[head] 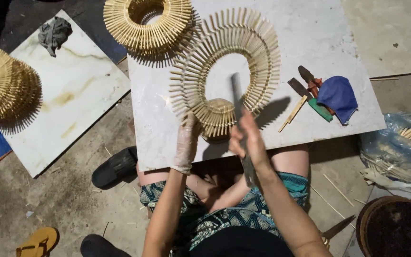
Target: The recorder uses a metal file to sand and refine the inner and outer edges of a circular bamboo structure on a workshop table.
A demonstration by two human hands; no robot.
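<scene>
fingers point(247, 124) gripping grey blade point(237, 95), gloved left hand point(187, 143) on bamboo ring point(224, 71)

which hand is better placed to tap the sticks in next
Right, likely: the right hand already grips the flat grey tool over the bamboo stick ring, while the gloved left hand steadies its near edge.

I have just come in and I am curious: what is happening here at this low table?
A person sits on the floor at a white slab and works on a ring of bamboo sticks. The gloved left hand steadies the ring at its near end. The right hand holds a long dark blade upright against it. A finished ring lies further back, and small tools with a blue cloth lie at the right.
</scene>
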